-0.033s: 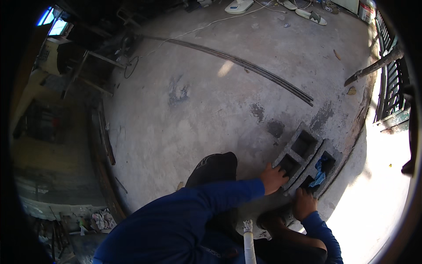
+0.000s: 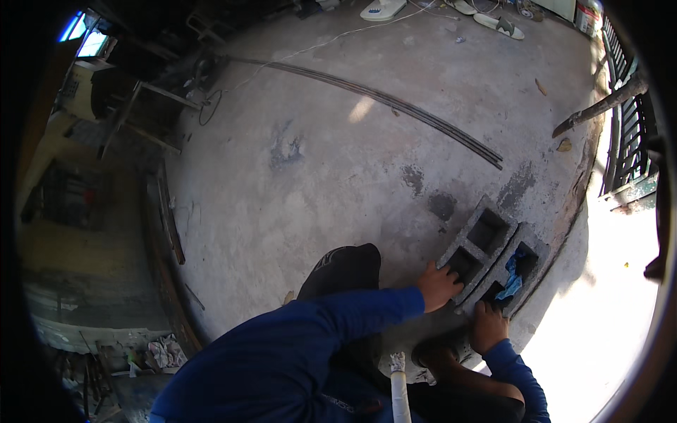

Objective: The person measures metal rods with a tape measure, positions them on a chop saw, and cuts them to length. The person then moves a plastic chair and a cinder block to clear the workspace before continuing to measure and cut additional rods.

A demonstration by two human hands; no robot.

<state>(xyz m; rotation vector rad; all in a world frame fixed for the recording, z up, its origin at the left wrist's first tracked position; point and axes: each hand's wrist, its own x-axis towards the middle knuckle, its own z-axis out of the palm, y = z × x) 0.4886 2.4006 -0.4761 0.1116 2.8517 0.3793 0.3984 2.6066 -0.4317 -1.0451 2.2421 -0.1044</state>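
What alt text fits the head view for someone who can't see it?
A person's left hand rests on the left block and right hand on the right block, two hollow gray blocks side by side on a concrete floor. Crumpled blue material sits in the right one; thin rods lie farther off.

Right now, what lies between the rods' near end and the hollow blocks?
In the head view, concrete floor with a dark patch lies between the rods and the hollow blocks.

Right hand [image 2: 489, 328] hides part of the right block [image 2: 500, 269].
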